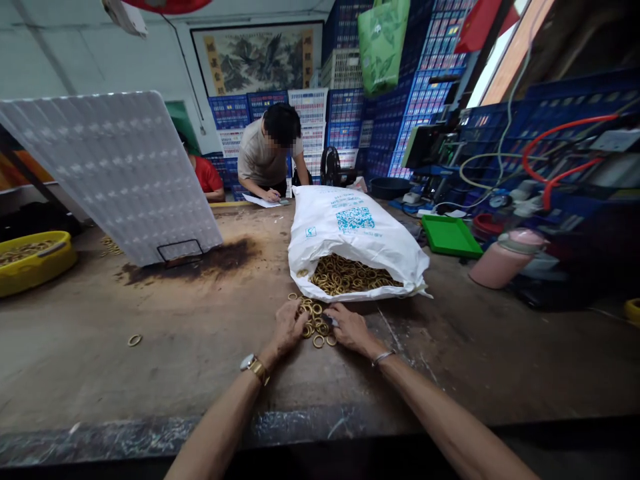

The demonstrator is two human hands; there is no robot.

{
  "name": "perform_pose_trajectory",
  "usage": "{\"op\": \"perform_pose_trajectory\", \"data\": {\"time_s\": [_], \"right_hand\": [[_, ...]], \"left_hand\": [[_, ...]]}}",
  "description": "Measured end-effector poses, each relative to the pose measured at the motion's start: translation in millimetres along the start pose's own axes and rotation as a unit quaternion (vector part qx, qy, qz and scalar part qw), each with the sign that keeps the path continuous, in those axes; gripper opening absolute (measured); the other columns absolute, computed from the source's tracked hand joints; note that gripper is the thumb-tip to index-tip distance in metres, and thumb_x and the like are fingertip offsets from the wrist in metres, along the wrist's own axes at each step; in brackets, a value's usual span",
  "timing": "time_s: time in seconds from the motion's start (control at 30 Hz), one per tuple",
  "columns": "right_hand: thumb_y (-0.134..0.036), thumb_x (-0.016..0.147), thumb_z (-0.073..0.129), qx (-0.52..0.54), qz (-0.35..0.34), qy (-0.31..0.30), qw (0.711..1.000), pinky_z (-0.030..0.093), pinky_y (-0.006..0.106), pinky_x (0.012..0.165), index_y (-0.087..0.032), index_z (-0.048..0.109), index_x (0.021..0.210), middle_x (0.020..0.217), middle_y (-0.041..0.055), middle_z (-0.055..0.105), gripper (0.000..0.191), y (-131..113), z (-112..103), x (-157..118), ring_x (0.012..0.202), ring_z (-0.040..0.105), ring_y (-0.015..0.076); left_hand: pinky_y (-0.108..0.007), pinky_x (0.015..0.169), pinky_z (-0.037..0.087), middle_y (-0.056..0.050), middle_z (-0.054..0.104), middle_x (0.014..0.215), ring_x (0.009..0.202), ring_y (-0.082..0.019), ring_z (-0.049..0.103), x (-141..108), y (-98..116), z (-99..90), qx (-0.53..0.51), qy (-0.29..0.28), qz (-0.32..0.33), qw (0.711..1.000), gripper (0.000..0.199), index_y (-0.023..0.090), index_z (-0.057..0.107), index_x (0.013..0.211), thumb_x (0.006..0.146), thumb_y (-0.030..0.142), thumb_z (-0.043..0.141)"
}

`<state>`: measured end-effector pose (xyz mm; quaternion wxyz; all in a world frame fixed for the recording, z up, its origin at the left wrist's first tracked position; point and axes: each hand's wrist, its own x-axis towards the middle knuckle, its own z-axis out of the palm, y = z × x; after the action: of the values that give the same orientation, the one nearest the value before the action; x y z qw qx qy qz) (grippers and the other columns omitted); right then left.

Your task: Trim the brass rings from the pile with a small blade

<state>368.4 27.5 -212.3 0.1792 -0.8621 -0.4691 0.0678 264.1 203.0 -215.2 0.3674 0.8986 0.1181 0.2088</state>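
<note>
OK, so you've got your left hand (289,327) and right hand (351,328) on either side of a little pile of brass-coloured rings (318,325) on the desk (200,380), just in front of the white sack (350,220). The fingers on both sides are bent in toward the pile. Can't tell if either set is pinching a ring or just touching; there's a dark bit by your right thumb too small to make out.

My guess on the layout: the sack lies flat with its mouth gaping your way so the rings inside (350,275) are within easy reach, and one hand per side probably keeps the pile from spreading. The white ribbed panel (115,167) leans at a slant, with a wire stand (180,252) at its foot, presumably to prop it.

Headcount: two hands, one sack, one panel, one wire stand, one yellow basin (40,270) far left with small pieces in it, one green tray (451,235) and one pink bottle (507,259) off to the right. One stray ring (135,340) sits well apart on the left. Your pile looks like a dozen or more, but they overlap, so no exact number; the sack's lot is uncountable. Two other people across the desk: one bent over a paper (261,200), one in a red top (207,177) mostly behind the panel.
</note>
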Motion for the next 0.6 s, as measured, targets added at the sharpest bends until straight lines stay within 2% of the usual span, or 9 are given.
{"op": "perform_pose_trajectory", "data": {"time_s": [0.13, 0.2, 0.23, 0.3, 0.4, 0.53, 0.6], "right_hand": [[-0.005, 0.064, 0.044, 0.120, -0.127, 0.034, 0.984, 0.039, 0.022, 0.078, -0.019, 0.060, 0.097, 0.099, 0.0028, 0.058, 0.039, 2, -6, -17, 0.088, 0.054, 0.0156], [-0.005, 0.066, 0.044, 0.144, -0.139, 0.074, 0.977, 0.039, 0.021, 0.075, -0.017, 0.059, 0.094, 0.091, 0.0034, 0.060, 0.034, 1, -15, -16, 0.082, 0.054, 0.0152], [-0.006, 0.067, 0.044, 0.140, -0.138, 0.100, 0.975, 0.039, 0.021, 0.074, -0.016, 0.058, 0.093, 0.090, 0.0039, 0.060, 0.032, 2, -21, -12, 0.080, 0.053, 0.0153], [-0.008, 0.068, 0.046, 0.106, -0.128, 0.142, 0.976, 0.039, 0.022, 0.074, -0.015, 0.058, 0.093, 0.089, 0.0049, 0.059, 0.028, 7, -36, 1, 0.080, 0.053, 0.0160], [-0.008, 0.069, 0.047, 0.017, -0.090, 0.126, 0.988, 0.039, 0.022, 0.075, -0.015, 0.059, 0.095, 0.090, 0.0058, 0.057, 0.029, 24, -57, 27, 0.083, 0.053, 0.0167], [-0.007, 0.070, 0.048, -0.072, 0.013, 0.035, 0.997, 0.040, 0.023, 0.078, -0.015, 0.060, 0.101, 0.094, 0.0083, 0.058, 0.034, 56, -73, 58, 0.086, 0.055, 0.0182], [-0.006, 0.070, 0.048, -0.070, 0.039, 0.022, 0.997, 0.039, 0.024, 0.084, -0.013, 0.059, 0.108, 0.101, 0.0103, 0.058, 0.040, 73, -74, 69, 0.094, 0.054, 0.0203]], "left_hand": [[-0.034, 0.088, 0.040, -0.008, 0.061, 0.098, 0.093, -0.018, 0.054, -20, 23, 5.7, -0.023, -0.070, 0.067, 0.995, 0.028, 0.018, 0.059, 0.100, 0.087, 0.034, 0.041], [-0.030, 0.083, 0.042, -0.007, 0.062, 0.092, 0.086, -0.017, 0.055, -23, 27, 4.9, -0.044, -0.070, 0.065, 0.994, 0.028, 0.017, 0.061, 0.092, 0.089, 0.033, 0.038], [-0.029, 0.080, 0.043, -0.006, 0.062, 0.088, 0.084, -0.016, 0.055, -21, 27, 4.3, -0.051, -0.051, 0.053, 0.996, 0.028, 0.016, 0.061, 0.088, 0.089, 0.032, 0.038], [-0.027, 0.074, 0.044, -0.005, 0.061, 0.081, 0.078, -0.015, 0.055, -9, 23, 3.3, -0.046, 0.007, 0.026, 0.999, 0.028, 0.015, 0.059, 0.082, 0.089, 0.032, 0.037], [-0.028, 0.075, 0.044, -0.006, 0.059, 0.084, 0.081, -0.016, 0.054, 20, 15, 2.0, -0.019, 0.076, 0.017, 0.997, 0.028, 0.015, 0.057, 0.087, 0.089, 0.032, 0.035], [-0.031, 0.082, 0.042, -0.009, 0.057, 0.094, 0.090, -0.018, 0.052, 66, 3, 0.1, 0.017, 0.089, 0.031, 0.995, 0.026, 0.014, 0.055, 0.098, 0.087, 0.026, 0.035], [-0.032, 0.083, 0.040, -0.009, 0.058, 0.092, 0.089, -0.019, 0.052, 87, -1, -0.3, 0.041, 0.077, 0.037, 0.995, 0.024, 0.013, 0.057, 0.094, 0.085, 0.020, 0.037]]}}
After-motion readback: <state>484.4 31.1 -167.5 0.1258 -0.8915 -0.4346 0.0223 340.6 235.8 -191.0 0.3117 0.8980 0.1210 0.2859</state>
